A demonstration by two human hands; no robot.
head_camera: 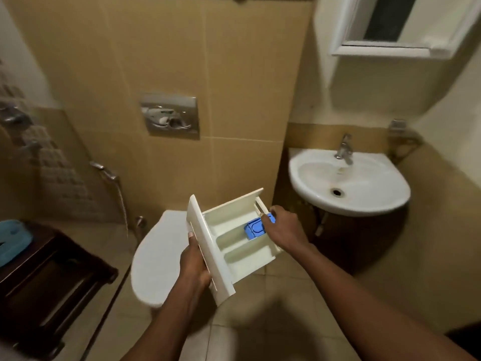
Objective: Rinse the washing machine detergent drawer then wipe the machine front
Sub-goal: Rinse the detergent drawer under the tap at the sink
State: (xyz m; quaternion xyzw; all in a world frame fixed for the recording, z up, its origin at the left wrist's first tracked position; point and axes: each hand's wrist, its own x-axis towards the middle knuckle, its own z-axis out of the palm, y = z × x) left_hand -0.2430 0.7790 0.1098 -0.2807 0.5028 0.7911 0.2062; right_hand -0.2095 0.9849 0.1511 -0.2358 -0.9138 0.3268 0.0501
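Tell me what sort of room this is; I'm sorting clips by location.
A bathroom, most likely: a toilet with its flush plate on the tiled wall, and a sink with a tap.

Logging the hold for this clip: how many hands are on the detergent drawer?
2. The left hand grips the front panel of the detergent drawer; the right hand holds its rear end, fingers curled at the blue insert. No other hand shows.

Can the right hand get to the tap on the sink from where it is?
Probably yes. The right hand is busy gripping the blue piece in the drawer, but nothing stands between it and the tap; the sink is close by on that side. The left hand holds the drawer too.
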